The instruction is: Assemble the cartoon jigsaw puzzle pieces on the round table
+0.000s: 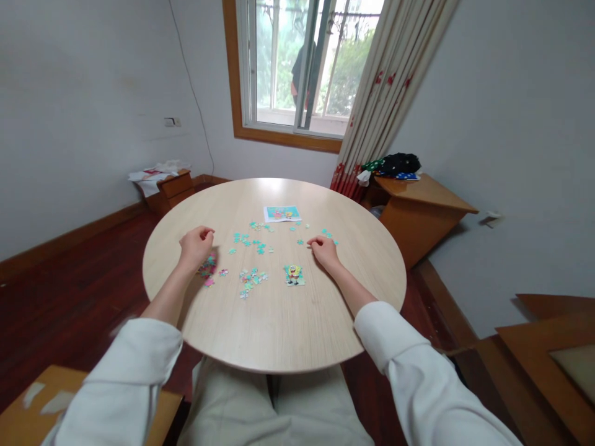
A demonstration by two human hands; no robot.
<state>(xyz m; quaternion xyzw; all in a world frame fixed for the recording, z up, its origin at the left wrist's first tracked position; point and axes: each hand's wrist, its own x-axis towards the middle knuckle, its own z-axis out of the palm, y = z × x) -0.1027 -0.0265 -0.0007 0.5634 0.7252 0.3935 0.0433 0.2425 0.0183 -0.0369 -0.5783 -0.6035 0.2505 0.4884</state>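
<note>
Over the left side of the round table, my left hand (pixel 195 246) is closed with its fingertips pinched together; whatever they may hold is too small to make out. Below it lies a pile of pink and teal jigsaw puzzle pieces (pixel 207 267), partly hidden by the wrist. My right hand (pixel 324 251) has thumb and fingers pressed together beside a loose puzzle piece (pixel 300 242), and I cannot see what is between them. A joined puzzle section (pixel 294 275) showing a yellow cartoon sponge lies just left of my right forearm.
Teal pieces (pixel 245 238) are scattered mid-table, with a mixed cluster (pixel 251 279) nearer me. A printed picture sheet (pixel 282 214) lies toward the far edge of the table (pixel 260 334). Wooden cabinets (pixel 418 201) flank it. Beyond the window stands a person (pixel 301 71).
</note>
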